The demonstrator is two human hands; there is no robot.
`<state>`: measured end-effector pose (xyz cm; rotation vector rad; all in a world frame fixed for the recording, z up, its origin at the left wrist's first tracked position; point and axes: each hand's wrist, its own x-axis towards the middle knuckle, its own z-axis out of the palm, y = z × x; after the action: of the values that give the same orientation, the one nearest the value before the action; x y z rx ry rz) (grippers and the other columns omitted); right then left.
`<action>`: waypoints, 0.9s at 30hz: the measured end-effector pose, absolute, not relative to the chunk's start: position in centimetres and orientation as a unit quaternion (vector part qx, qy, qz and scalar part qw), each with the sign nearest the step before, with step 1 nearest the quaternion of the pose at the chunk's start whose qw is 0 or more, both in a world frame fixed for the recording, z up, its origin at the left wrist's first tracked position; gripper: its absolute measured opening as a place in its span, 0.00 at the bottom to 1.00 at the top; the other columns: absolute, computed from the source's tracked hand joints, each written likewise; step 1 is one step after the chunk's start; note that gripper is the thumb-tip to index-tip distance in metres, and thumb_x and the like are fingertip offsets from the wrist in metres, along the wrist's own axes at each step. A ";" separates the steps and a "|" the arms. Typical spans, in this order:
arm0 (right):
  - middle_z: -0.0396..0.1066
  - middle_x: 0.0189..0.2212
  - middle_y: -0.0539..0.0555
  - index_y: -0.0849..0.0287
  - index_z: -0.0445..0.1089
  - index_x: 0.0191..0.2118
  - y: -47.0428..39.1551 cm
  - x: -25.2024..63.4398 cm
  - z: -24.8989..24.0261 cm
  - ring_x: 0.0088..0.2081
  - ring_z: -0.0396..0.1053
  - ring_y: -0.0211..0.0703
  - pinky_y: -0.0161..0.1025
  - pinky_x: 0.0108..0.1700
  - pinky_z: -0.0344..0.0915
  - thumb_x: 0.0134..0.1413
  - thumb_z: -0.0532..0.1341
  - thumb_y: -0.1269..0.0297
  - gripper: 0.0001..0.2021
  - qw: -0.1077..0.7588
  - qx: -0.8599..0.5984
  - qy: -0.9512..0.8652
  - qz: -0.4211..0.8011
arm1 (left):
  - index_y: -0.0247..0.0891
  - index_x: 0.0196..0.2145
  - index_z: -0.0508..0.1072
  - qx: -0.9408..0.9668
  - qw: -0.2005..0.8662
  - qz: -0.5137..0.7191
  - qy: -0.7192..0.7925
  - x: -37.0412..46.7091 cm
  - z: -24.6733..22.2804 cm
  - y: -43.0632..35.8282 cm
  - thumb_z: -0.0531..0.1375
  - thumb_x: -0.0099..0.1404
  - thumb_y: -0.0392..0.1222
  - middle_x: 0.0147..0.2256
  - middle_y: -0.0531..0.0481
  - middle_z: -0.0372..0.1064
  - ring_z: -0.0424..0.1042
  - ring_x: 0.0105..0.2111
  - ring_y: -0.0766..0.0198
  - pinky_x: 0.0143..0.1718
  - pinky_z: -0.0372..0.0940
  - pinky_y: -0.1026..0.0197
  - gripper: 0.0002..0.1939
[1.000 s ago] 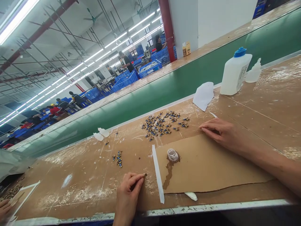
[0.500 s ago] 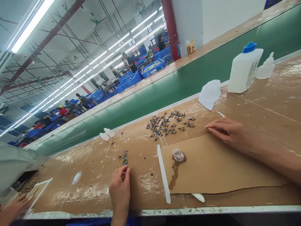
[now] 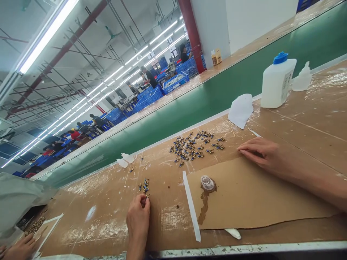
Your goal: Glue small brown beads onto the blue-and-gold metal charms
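Note:
My left hand (image 3: pixel 138 220) is closed in a pinch, with a small blue-and-gold piece (image 3: pixel 147 196) showing at its fingertips. Just beyond it lies a little cluster of similar pieces (image 3: pixel 145 185). At the right, my right hand (image 3: pixel 258 151) rests by the upper edge of a cardboard sheet (image 3: pixel 244 195), thumb and fingers pressed together. Whatever it may hold is too small to see. A larger spread of the blue-and-gold pieces (image 3: pixel 187 146) lies between the hands, farther back. On the cardboard sits a small clear dish (image 3: pixel 208 183) with a brown wet stain beside it.
A white jug with a blue cap (image 3: pixel 278 83) and a squeeze bottle (image 3: pixel 303 77) stand at the back right, near a white paper piece (image 3: pixel 240 111). Small bottles (image 3: pixel 127 157) lie back left. Another person's hand (image 3: pixel 23 247) is at lower left. A green belt (image 3: pixel 173 115) runs behind.
The view has shifted slightly. A small blue-and-gold piece now shows at my left fingertips, just below the little cluster. My right hand keeps its pose by the cardboard.

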<state>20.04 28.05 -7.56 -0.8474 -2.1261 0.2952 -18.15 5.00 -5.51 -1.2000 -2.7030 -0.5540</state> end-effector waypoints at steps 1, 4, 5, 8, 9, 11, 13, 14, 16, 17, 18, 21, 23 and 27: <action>0.74 0.33 0.56 0.58 0.73 0.34 28.0 20.0 -7.4 0.39 0.69 0.46 0.43 0.44 0.65 0.57 0.53 0.60 0.13 0.404 -0.337 -0.842 0.117 | 0.40 0.32 0.70 -0.399 0.061 -0.180 -0.897 -18.2 -5.5 4.8 0.53 0.58 0.44 0.29 0.49 0.72 0.71 0.31 0.57 0.33 0.60 0.58 0.09; 0.74 0.33 0.55 0.57 0.73 0.34 27.8 20.1 -7.3 0.39 0.69 0.46 0.42 0.43 0.65 0.57 0.53 0.60 0.12 0.401 -0.341 -0.842 0.117 | 0.41 0.34 0.70 -0.406 0.046 -0.178 -0.895 -18.4 -5.5 4.4 0.53 0.58 0.44 0.30 0.50 0.72 0.72 0.32 0.59 0.33 0.61 0.60 0.09; 0.74 0.33 0.55 0.57 0.73 0.34 27.9 20.1 -7.4 0.39 0.69 0.46 0.42 0.43 0.65 0.57 0.53 0.60 0.12 0.400 -0.342 -0.842 0.117 | 0.41 0.35 0.70 -0.409 0.043 -0.178 -0.894 -18.5 -5.6 4.3 0.53 0.58 0.45 0.31 0.50 0.72 0.72 0.33 0.59 0.33 0.62 0.60 0.10; 0.75 0.34 0.55 0.56 0.73 0.34 28.0 20.1 -7.8 0.40 0.69 0.46 0.42 0.44 0.65 0.57 0.53 0.60 0.12 0.399 -0.345 -0.842 0.115 | 0.39 0.37 0.70 -0.417 0.042 -0.176 -0.891 -18.8 -5.8 4.1 0.52 0.59 0.44 0.33 0.48 0.72 0.72 0.34 0.59 0.35 0.63 0.60 0.12; 0.75 0.34 0.54 0.56 0.73 0.35 28.1 20.0 -7.9 0.40 0.69 0.46 0.42 0.44 0.65 0.57 0.53 0.60 0.12 0.400 -0.345 -0.841 0.115 | 0.38 0.38 0.70 -0.421 0.044 -0.173 -0.890 -18.9 -5.9 4.0 0.51 0.60 0.44 0.33 0.47 0.72 0.72 0.34 0.58 0.36 0.63 0.59 0.13; 0.75 0.33 0.54 0.55 0.73 0.34 28.2 19.9 -7.9 0.39 0.70 0.46 0.42 0.43 0.66 0.57 0.53 0.59 0.13 0.407 -0.345 -0.838 0.113 | 0.35 0.40 0.70 -0.430 0.052 -0.166 -0.886 -18.9 -6.0 4.0 0.51 0.60 0.43 0.35 0.45 0.72 0.71 0.36 0.58 0.39 0.63 0.58 0.14; 0.75 0.33 0.54 0.54 0.74 0.33 28.1 19.8 -7.7 0.37 0.71 0.46 0.42 0.41 0.67 0.56 0.52 0.58 0.13 0.417 -0.343 -0.834 0.111 | 0.33 0.42 0.70 -0.438 0.061 -0.155 -0.883 -18.8 -6.0 4.0 0.51 0.61 0.42 0.36 0.43 0.72 0.71 0.38 0.57 0.42 0.62 0.58 0.15; 0.75 0.32 0.54 0.54 0.74 0.32 28.1 19.8 -7.5 0.36 0.71 0.46 0.42 0.40 0.67 0.56 0.53 0.58 0.13 0.422 -0.341 -0.833 0.110 | 0.33 0.42 0.70 -0.441 0.064 -0.147 -0.883 -18.7 -6.0 4.1 0.51 0.61 0.41 0.36 0.43 0.72 0.70 0.39 0.57 0.42 0.62 0.58 0.15; 0.76 0.31 0.53 0.52 0.74 0.31 28.0 19.9 -7.1 0.33 0.72 0.46 0.43 0.38 0.69 0.54 0.54 0.57 0.12 0.430 -0.338 -0.830 0.107 | 0.34 0.40 0.72 -0.445 0.067 -0.129 -0.884 -18.6 -5.7 4.2 0.52 0.60 0.38 0.37 0.43 0.72 0.70 0.39 0.56 0.42 0.61 0.58 0.13; 0.76 0.31 0.52 0.51 0.74 0.30 28.0 19.9 -7.0 0.32 0.72 0.46 0.43 0.37 0.69 0.53 0.54 0.57 0.12 0.433 -0.335 -0.830 0.104 | 0.36 0.39 0.72 -0.446 0.066 -0.120 -0.884 -18.5 -5.5 4.2 0.52 0.60 0.36 0.36 0.43 0.72 0.70 0.40 0.56 0.42 0.61 0.58 0.12; 0.76 0.30 0.52 0.50 0.74 0.30 28.0 20.0 -7.0 0.31 0.72 0.46 0.43 0.36 0.69 0.53 0.55 0.57 0.11 0.436 -0.332 -0.830 0.101 | 0.37 0.37 0.73 -0.448 0.064 -0.112 -0.885 -18.4 -5.3 4.3 0.52 0.59 0.34 0.36 0.43 0.72 0.70 0.40 0.56 0.41 0.61 0.58 0.12; 0.76 0.31 0.52 0.48 0.74 0.31 28.5 20.2 -7.7 0.32 0.73 0.47 0.44 0.36 0.70 0.52 0.56 0.56 0.10 0.429 -0.329 -0.835 0.097 | 0.37 0.34 0.73 -0.452 0.057 -0.101 -0.884 -18.1 -4.6 4.6 0.51 0.57 0.29 0.35 0.43 0.72 0.70 0.37 0.55 0.37 0.60 0.57 0.13; 0.76 0.32 0.52 0.47 0.74 0.32 29.0 20.4 -8.4 0.34 0.73 0.48 0.45 0.37 0.70 0.51 0.58 0.57 0.08 0.423 -0.334 -0.836 0.103 | 0.37 0.33 0.73 -0.454 0.054 -0.108 -0.883 -18.0 -4.4 4.8 0.51 0.56 0.29 0.33 0.43 0.72 0.70 0.35 0.54 0.35 0.59 0.57 0.13; 0.77 0.32 0.52 0.47 0.74 0.32 29.8 20.3 -9.5 0.35 0.74 0.48 0.44 0.36 0.71 0.50 0.58 0.56 0.08 0.440 -0.332 -0.826 0.119 | 0.36 0.31 0.73 -0.452 0.046 -0.168 -0.875 -18.0 -4.5 4.8 0.51 0.56 0.31 0.32 0.42 0.72 0.69 0.36 0.53 0.37 0.60 0.55 0.11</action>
<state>20.26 29.75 -9.51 -0.8242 -2.0509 0.2955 -18.02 4.78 -4.48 -1.3786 -2.6721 -0.5125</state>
